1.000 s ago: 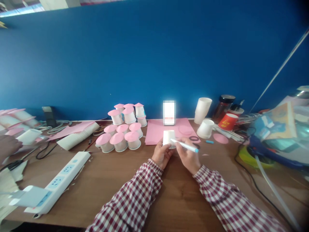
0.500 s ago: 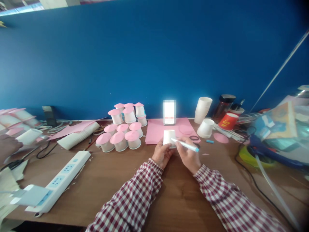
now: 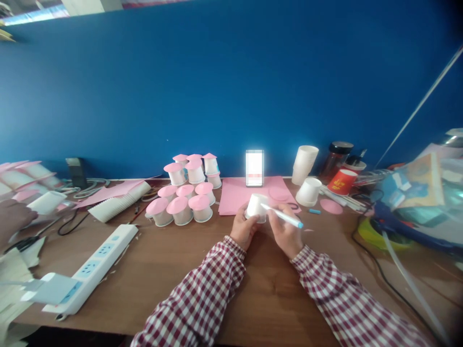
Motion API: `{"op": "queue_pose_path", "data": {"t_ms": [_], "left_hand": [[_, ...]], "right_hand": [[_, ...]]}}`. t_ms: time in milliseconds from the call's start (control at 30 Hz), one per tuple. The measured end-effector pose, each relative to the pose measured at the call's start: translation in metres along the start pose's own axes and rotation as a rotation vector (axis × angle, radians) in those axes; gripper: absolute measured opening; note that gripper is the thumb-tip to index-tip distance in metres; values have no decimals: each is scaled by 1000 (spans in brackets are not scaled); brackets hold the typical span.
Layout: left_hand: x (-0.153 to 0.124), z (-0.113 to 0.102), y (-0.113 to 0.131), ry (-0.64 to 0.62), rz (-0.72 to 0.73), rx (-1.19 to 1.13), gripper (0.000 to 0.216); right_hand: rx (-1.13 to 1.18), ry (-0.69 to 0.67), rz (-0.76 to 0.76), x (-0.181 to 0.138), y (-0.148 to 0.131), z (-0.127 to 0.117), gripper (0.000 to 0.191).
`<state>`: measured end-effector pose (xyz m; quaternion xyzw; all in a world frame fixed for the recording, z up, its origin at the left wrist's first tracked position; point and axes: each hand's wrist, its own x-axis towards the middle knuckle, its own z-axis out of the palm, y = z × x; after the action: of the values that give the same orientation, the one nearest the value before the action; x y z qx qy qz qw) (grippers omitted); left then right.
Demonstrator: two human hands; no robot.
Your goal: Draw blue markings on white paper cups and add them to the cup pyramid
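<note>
My left hand (image 3: 244, 230) is closed round the lower part of a white paper cup (image 3: 256, 206), held upside down and slightly tilted. In my right hand (image 3: 287, 235) is a white marker (image 3: 284, 215) with a light blue end, its tip at the cup's side. Whether the tip touches the cup I cannot tell. The small blue marker cap (image 3: 314, 211) lies on the table to the right. Behind the cup, pink paper sheets (image 3: 231, 193) lie flat with a pink disc (image 3: 278, 193) on them. A lit phone (image 3: 254, 167) stands upright at their back.
Several cups with pink cone tops (image 3: 180, 207) stand left of the hands. Nearer left lies a power strip (image 3: 97, 265). An upturned cup (image 3: 308, 191), a cup stack (image 3: 304, 164) and a red cup (image 3: 343, 181) stand right. Another person's hand (image 3: 14, 219) shows far left.
The white cup has turned and tilted in my left hand, moving slightly right. My right hand with the marker has shifted a little right and down. The view has moved slightly.
</note>
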<state>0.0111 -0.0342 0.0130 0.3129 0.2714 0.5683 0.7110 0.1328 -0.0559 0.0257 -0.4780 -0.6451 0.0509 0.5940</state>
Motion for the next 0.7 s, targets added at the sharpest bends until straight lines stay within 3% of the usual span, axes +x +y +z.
{"op": "queue_pose_path", "data": {"t_ms": [133, 333, 700], "left_hand": [[2, -5, 4, -41, -70, -116, 45], [6, -10, 5, 21, -169, -240, 34], [0, -4, 4, -171, -36, -178, 41]], "right_hand": [[54, -33, 43, -2, 1, 1, 10], [50, -49, 45, -2, 1, 1, 12], [16, -69, 41, -1, 0, 0, 13]]}}
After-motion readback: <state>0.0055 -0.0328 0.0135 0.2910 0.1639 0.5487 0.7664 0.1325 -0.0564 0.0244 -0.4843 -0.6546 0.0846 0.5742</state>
